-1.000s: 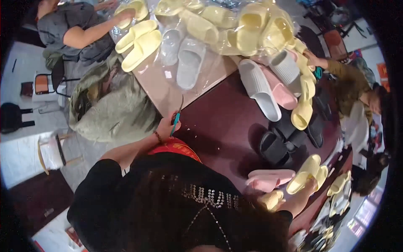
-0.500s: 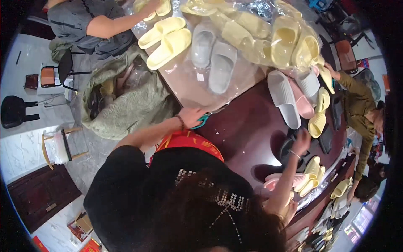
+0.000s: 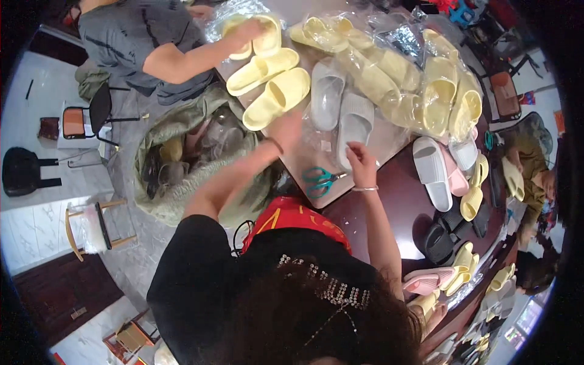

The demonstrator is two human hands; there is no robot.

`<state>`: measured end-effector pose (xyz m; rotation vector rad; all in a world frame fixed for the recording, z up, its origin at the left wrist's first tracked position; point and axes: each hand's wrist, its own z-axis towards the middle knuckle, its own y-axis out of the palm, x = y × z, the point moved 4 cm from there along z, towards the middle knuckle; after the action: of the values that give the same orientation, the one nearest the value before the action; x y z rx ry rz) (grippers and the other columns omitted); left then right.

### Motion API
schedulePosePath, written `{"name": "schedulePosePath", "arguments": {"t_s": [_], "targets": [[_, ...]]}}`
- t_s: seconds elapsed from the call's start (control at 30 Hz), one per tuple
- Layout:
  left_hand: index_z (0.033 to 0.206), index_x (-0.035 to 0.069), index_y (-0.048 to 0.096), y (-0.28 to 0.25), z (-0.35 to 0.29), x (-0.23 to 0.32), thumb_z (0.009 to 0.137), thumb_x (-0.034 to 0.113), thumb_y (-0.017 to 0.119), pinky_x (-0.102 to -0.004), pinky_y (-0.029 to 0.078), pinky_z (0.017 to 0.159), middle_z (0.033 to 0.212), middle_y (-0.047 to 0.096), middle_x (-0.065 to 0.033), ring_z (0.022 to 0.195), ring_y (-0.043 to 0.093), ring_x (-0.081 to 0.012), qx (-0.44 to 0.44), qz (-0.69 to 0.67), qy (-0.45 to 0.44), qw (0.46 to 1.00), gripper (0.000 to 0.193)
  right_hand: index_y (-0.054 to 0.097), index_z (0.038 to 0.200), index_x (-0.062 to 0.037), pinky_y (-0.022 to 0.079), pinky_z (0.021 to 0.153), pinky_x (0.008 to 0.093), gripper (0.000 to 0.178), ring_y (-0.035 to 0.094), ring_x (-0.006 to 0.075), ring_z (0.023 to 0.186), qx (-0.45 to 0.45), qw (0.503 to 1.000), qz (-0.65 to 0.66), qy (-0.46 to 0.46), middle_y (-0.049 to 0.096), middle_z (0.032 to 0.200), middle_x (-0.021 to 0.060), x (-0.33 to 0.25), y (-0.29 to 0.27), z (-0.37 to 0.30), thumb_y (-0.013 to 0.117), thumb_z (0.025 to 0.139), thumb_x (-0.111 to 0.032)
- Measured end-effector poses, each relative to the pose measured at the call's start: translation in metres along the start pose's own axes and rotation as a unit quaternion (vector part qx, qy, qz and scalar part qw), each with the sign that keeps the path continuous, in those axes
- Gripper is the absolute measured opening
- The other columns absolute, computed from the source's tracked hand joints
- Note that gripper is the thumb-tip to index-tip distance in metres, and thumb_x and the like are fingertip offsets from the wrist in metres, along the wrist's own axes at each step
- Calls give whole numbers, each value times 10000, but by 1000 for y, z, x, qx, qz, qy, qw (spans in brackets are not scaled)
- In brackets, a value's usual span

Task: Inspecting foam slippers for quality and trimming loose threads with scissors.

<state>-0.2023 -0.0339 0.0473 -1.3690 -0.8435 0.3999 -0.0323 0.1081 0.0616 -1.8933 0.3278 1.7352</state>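
My left hand (image 3: 285,132) is smeared by motion beside the heel of a yellow slipper (image 3: 277,97); its fingers cannot be made out. My right hand (image 3: 363,164) reaches to the heel end of a grey slipper (image 3: 355,121), thumb and forefinger slightly apart; whether they touch it is unclear. Another grey slipper (image 3: 327,94) lies alongside, and a second yellow slipper (image 3: 261,72) lies farther off. Teal-handled scissors (image 3: 319,181) rest on the table corner between my forearms. A small white tag (image 3: 326,146) lies near the grey pair.
Plastic-wrapped yellow slippers (image 3: 439,85) cover the far right of the light tabletop. A green woven sack (image 3: 182,198) of slippers stands left. White slippers (image 3: 433,176), black slippers (image 3: 439,242) and pink slippers (image 3: 429,281) sit right. A co-worker's hand (image 3: 246,33) holds yellow slippers.
My left hand has let go of the scissors, which now lie on the table, and has moved forward. My right hand has come leftward from the black slippers to the grey pair.
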Motion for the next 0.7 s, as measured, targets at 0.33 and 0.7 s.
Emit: {"name": "schedulePosePath", "arguments": {"t_s": [0.33, 0.7], "targets": [[1003, 99, 514, 14, 125, -95, 766, 225, 456, -402, 412, 774, 1009, 524, -91, 996, 455, -280, 29, 15, -258, 966, 275, 560, 913, -1, 428, 635, 221, 178, 523, 81, 698, 171, 972, -73, 145, 582, 763, 35, 42, -61, -90, 545, 767, -102], [1045, 25, 459, -51, -11, 79, 808, 189, 414, -291, 454, 729, 875, 567, -98, 831, 549, -246, -46, -887, -170, 426, 292, 349, 1165, -38, 422, 716, 246, 539, 491, 147, 880, 97, 979, 176, 46, 462, 1043, 84, -46, -29, -113, 620, 706, -120]]}}
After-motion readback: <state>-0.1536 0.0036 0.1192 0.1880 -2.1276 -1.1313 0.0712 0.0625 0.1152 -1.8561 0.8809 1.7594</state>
